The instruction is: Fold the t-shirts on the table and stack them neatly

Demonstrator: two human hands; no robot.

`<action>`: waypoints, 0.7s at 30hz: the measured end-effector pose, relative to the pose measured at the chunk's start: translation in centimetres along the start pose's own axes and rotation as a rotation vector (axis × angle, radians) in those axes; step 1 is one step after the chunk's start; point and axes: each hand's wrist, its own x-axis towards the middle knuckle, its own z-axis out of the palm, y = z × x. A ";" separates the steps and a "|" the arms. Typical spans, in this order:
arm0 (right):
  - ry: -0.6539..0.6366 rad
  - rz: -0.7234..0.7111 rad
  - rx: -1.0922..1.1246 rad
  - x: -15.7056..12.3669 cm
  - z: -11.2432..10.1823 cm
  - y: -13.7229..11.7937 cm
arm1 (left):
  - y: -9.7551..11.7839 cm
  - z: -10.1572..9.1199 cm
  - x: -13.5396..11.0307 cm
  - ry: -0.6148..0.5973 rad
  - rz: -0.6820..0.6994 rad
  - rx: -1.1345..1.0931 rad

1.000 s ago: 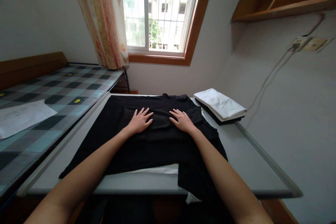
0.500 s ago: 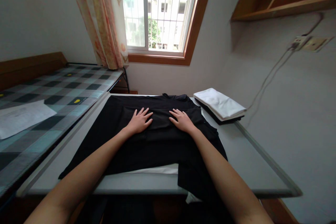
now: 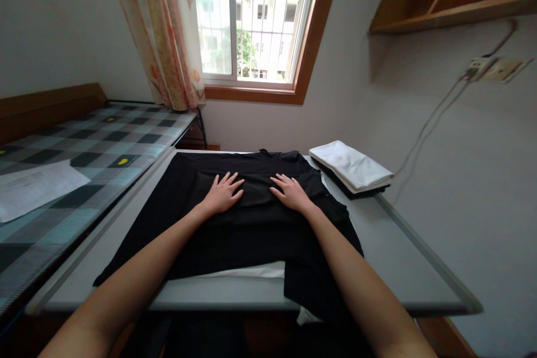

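Observation:
A black shirt (image 3: pixel 247 240) lies spread sideways over the light grey table (image 3: pixel 406 263), its collar end towards the right and one sleeve hanging over the front edge. My left hand (image 3: pixel 222 193) rests flat on the middle of the cloth, fingers spread. To the right of it, my right hand (image 3: pixel 289 191) also lies flat on the fabric with its fingers apart. Neither hand grips anything. Some white material (image 3: pixel 251 271) shows from under the shirt's near edge.
A folded stack of white cloth (image 3: pixel 350 165) over black cloth sits at the table's back right corner. On the left stands a bed with a checked mattress (image 3: pixel 126 134) and a paper sheet (image 3: pixel 42 187). Cables (image 3: pixel 436 114) hang from a wall socket at right.

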 end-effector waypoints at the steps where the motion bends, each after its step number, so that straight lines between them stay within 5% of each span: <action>1: -0.002 0.001 0.000 0.0 0.0 0.0 | 0.0 0.0 0.0 0.001 -0.001 0.000; 11: -0.005 0.003 0.007 0.0 -0.1 -0.1 | -0.1 0.2 0.0 0.013 0.008 -0.012; 18: -0.003 -0.005 0.004 0.0 0.0 -0.1 | 0.8 -0.1 -0.4 0.299 0.091 -0.042; 21: 0.005 -0.005 0.010 0.1 0.1 0.0 | 1.0 0.1 -0.4 0.241 0.164 -0.066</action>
